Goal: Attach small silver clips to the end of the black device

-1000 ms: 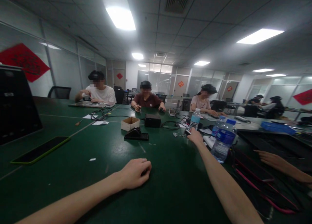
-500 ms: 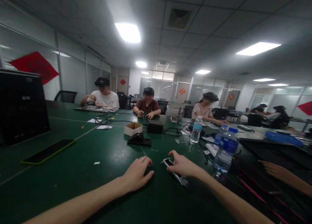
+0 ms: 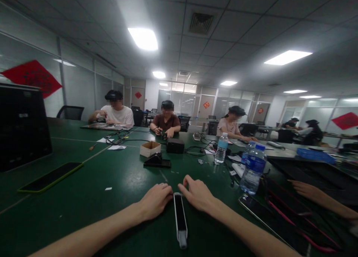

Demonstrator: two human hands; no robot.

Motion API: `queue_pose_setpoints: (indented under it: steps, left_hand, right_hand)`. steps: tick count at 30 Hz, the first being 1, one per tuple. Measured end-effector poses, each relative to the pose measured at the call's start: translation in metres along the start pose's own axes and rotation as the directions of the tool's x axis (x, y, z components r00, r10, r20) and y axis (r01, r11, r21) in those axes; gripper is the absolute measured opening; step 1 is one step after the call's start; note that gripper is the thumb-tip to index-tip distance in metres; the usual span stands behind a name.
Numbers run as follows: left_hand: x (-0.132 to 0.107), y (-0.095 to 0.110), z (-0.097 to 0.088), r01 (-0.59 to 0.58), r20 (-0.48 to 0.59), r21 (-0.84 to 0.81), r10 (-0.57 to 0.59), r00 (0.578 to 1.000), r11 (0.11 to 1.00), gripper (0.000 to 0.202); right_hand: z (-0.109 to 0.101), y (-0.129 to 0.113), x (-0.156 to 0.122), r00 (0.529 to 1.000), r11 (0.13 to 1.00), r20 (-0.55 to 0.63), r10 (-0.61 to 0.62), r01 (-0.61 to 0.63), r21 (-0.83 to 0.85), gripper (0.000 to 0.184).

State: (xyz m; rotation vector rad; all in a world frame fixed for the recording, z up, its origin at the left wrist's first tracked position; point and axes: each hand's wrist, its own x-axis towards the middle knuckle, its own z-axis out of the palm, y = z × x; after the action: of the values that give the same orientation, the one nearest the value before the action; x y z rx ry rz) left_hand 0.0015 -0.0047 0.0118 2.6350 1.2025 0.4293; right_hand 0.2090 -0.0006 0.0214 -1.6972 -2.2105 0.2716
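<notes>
A slim white-framed handheld device (image 3: 180, 214), with a long dark screen and a grey tip, lies lengthwise on the green table, tip toward me. My left hand (image 3: 156, 201) rests palm down just left of its far end, fingers loosely bent, nothing visible in them. To the right of that same end is my right hand (image 3: 197, 195), its thumb and index finger apart and curved. Whether either hand's fingertips touch the device is hard to tell.
A phone with a green edge (image 3: 52, 177) lies left. Ahead stand an open cardboard box (image 3: 150, 149) and a black stand (image 3: 157, 161). Water bottles (image 3: 254, 171), a dark phone (image 3: 265, 218) and another person's hand (image 3: 306, 190) are at right. Several people sit around.
My right hand has let go of the device, which now lies straight between my hands instead of slanted in my right hand. My left hand's thumb has drawn in toward its fingers.
</notes>
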Motion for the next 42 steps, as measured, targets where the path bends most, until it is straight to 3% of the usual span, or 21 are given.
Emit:
queue_pose_setpoints:
  steps: [5,7,10,14,20,27,33,42]
  left_hand:
    - [0.001,-0.004,0.002,-0.001,0.019,-0.03,0.002,1.0,1.0,0.019]
    - [0.0,-0.005,0.0,0.011,0.041,-0.035,-0.01,0.999,0.999,0.02]
    - [0.0,-0.004,-0.002,0.026,0.057,-0.038,-0.024,0.998,0.999,0.021]
    - [0.001,-0.003,-0.001,0.008,0.036,-0.033,-0.007,0.999,0.999,0.02]
    - [0.004,-0.001,-0.001,-0.002,0.022,-0.018,0.002,1.0,1.0,0.02]
    - [0.002,-0.002,-0.003,-0.001,0.033,-0.054,0.003,0.999,0.999,0.02]
    - [0.002,-0.003,-0.001,0.01,0.044,-0.066,-0.007,0.999,0.998,0.021]
    - [0.002,0.0,-0.006,0.025,0.066,-0.055,-0.022,0.998,0.998,0.02]
  right_hand:
    - [0.003,0.092,0.062,0.961,0.979,-0.227,0.157,-0.181,-0.089,0.044]
    - [0.001,0.127,0.084,0.899,0.921,-0.281,0.335,-0.375,-0.102,0.048]
    - [-0.001,0.166,0.106,0.83,0.853,-0.286,0.479,-0.517,-0.071,0.055]
    - [0.0,0.195,0.122,0.756,0.778,-0.27,0.597,-0.627,-0.036,0.065]
    - [0.006,0.213,0.138,0.709,0.734,-0.274,0.649,-0.679,-0.016,0.07]
    - [0.009,0.213,0.148,0.755,0.792,-0.283,0.592,-0.61,0.031,0.062]
    - [0.003,0.224,0.149,0.754,0.795,-0.287,0.592,-0.604,0.052,0.058]
    - [0.008,0.231,0.169,0.875,0.883,-0.142,0.463,-0.469,-0.012,0.068]
